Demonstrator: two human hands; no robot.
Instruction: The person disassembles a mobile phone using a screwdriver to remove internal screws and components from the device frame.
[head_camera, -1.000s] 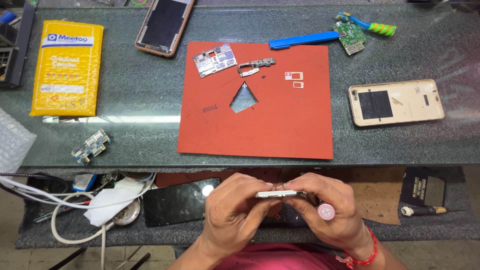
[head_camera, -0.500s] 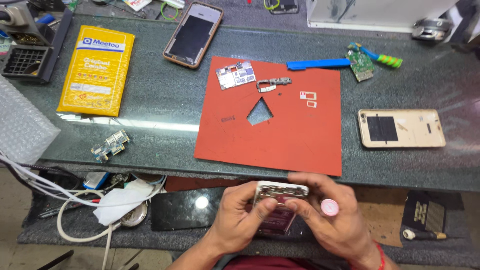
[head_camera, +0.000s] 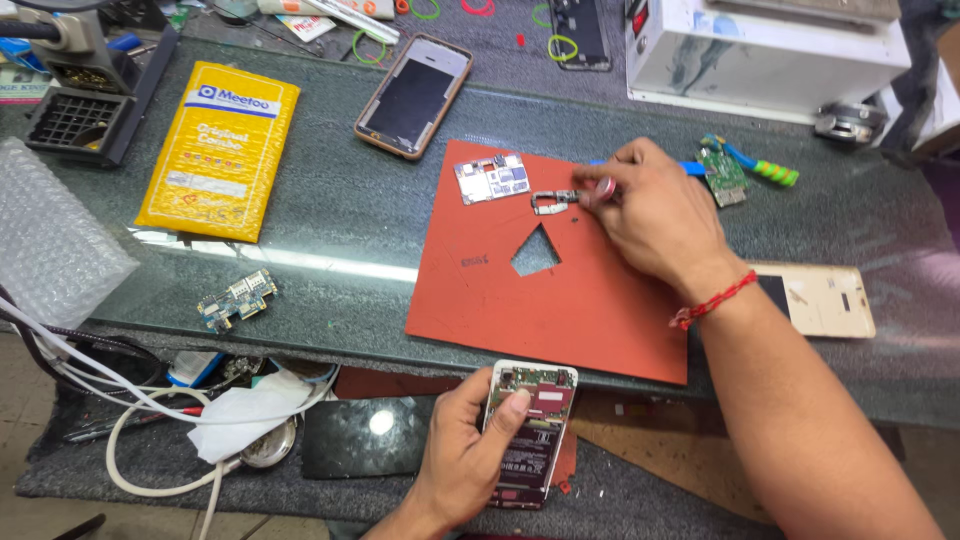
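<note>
My left hand (head_camera: 470, 455) grips an opened phone (head_camera: 530, 430) with its back cover off, its insides facing up, below the table's front edge. My right hand (head_camera: 655, 215) reaches out over the red mat (head_camera: 580, 310). Its fingers pinch a small pink-capped tool (head_camera: 605, 188), whose end is at a small metal bracket (head_camera: 550, 202) on the mat. A small circuit board (head_camera: 492, 178) lies just left of the bracket. The mat has a triangular hole (head_camera: 535, 252).
Right of the mat lies a gold phone back (head_camera: 820, 298). A green board (head_camera: 722, 172), a green-handled brush (head_camera: 768, 172) and a white box (head_camera: 770, 50) sit further back. On the left are a phone (head_camera: 415, 95), a yellow package (head_camera: 220, 150), bubble wrap (head_camera: 50, 240) and another small board (head_camera: 235, 298). A black glass panel (head_camera: 365, 435) and white cable (head_camera: 150, 440) lie below.
My right hand let go of the phone and moved up onto the red mat to the metal bracket. My left hand alone now holds the phone.
</note>
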